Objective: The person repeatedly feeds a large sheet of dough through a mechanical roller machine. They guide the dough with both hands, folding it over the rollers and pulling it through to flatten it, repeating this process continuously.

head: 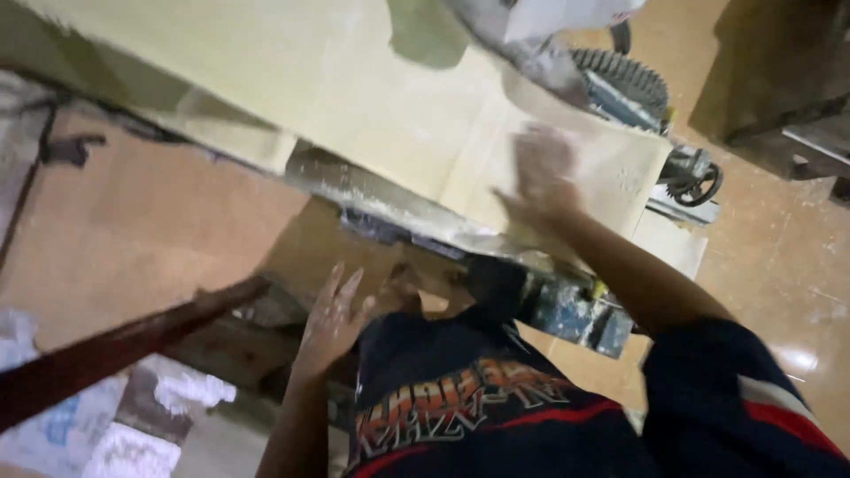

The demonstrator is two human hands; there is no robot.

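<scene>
Centrally, a pale yellow dough sheet (390,97) lay flat across the machine bed (372,190), reaching its far right end beside a toothed gear (624,78). The right hand (542,173), floured and blurred, rested on the sheet near that end, fingers spread. The left hand (332,319) hung open below the bed's front edge, touching nothing, near a dark red bar (115,350).

Single view only: a head-worn camera looks steeply down and forward over the person's own chest, close to the right hand (542,173) on the dough sheet (390,106) and the left hand (332,319) below the machine's edge. The frame is tilted, so the sheet runs diagonally. Tiled floor (779,257) fills the right margin; motion blur softens detail.
</scene>
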